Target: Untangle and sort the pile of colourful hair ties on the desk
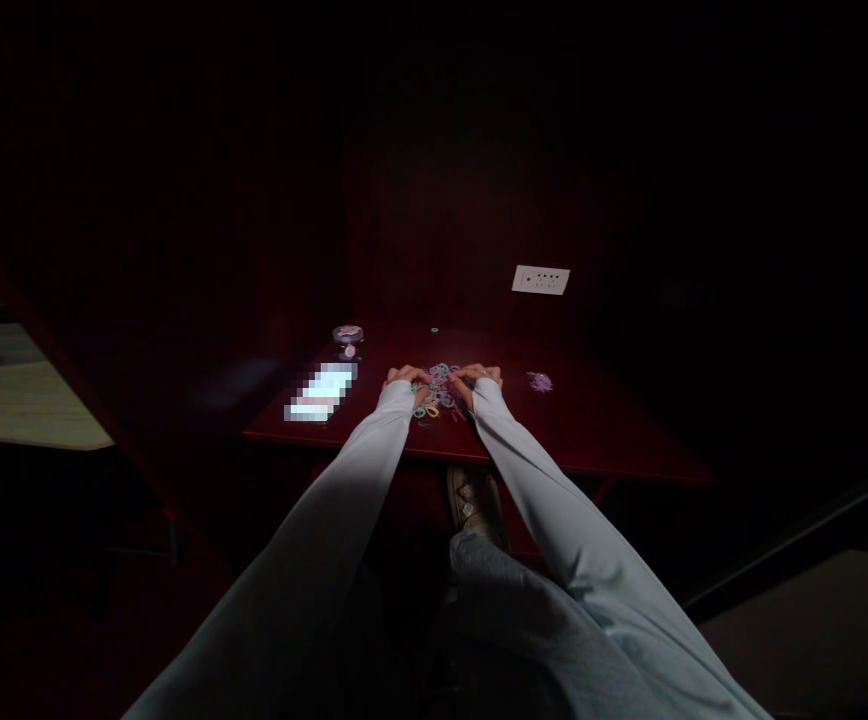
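Observation:
A loose pile of small coloured elastic hair ties (441, 370) lies on the dark red table (591, 430), in pink, purple, green and yellow. My left hand (406, 377) is at the pile's left side, fingers bent inward over it. From the other side my right hand (483, 376) reaches in, its thumb and forefinger tips drawn together at the pile. Whatever lies between the fingertips of either hand is too small to make out. To the right of my right hand sits a separate small heap of purple hair ties (540, 382).
A lidded clear jar (348, 343) stands at the table's left, behind a bright blurred-out rectangle (321, 392). One green hair tie (435, 330) lies near the back. A white socket panel (540, 280) is on the wall. Further left is a pale wooden tabletop (29, 400).

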Available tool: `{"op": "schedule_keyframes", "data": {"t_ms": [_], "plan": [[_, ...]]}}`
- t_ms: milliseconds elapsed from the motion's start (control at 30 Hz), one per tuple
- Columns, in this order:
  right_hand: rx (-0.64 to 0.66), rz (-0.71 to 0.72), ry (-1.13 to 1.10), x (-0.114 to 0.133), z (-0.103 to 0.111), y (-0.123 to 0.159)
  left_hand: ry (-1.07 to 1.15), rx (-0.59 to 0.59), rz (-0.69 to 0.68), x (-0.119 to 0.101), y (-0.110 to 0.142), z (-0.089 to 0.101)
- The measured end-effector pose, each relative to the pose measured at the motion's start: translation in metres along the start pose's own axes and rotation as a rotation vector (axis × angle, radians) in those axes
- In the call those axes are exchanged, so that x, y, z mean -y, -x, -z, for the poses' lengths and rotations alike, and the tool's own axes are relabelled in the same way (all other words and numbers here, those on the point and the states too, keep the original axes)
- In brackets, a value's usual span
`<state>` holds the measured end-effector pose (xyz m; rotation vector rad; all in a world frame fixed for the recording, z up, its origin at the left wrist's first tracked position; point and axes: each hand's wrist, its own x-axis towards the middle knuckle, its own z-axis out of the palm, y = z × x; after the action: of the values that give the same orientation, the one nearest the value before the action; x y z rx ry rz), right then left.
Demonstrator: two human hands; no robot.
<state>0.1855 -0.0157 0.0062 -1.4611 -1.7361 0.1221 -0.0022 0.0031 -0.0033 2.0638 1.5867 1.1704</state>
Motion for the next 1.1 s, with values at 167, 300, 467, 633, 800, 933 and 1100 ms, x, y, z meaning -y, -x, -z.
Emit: {"op": "schedule_keyframes", "data": {"t_ms": [167,300,467,633,800,933,1100], "plan": [[0.01,0.0,-0.029,0.0002,-0.0009,-0.0002,-0.008,-0.012,-0.001,-0.0004,-0.0012,-0.0011],[-0.007,0.011,-0.034,-0.002,-0.0019,-0.0008,0.008,-0.017,-0.013,-0.0012,-0.0019,-0.0034],[-0.01,0.018,-0.062,-0.0064,-0.0046,-0.0031,0.022,-0.031,-0.033,-0.0035,-0.0003,-0.0046],[0.0,0.027,-0.069,-0.0076,-0.0058,-0.0015,0.042,-0.014,-0.053,-0.0027,0.0005,-0.0014],[0.022,0.016,-0.071,-0.0077,-0.0053,-0.0012,0.049,-0.02,-0.042,-0.0028,-0.0003,-0.0015],[0.062,0.03,-0.076,-0.0082,-0.0043,-0.0023,0.036,-0.013,-0.022,-0.003,-0.001,-0.0041],[0.059,0.031,-0.08,-0.0082,-0.0038,-0.002,0.033,-0.001,-0.061,0.0009,-0.0024,-0.0054]]}}
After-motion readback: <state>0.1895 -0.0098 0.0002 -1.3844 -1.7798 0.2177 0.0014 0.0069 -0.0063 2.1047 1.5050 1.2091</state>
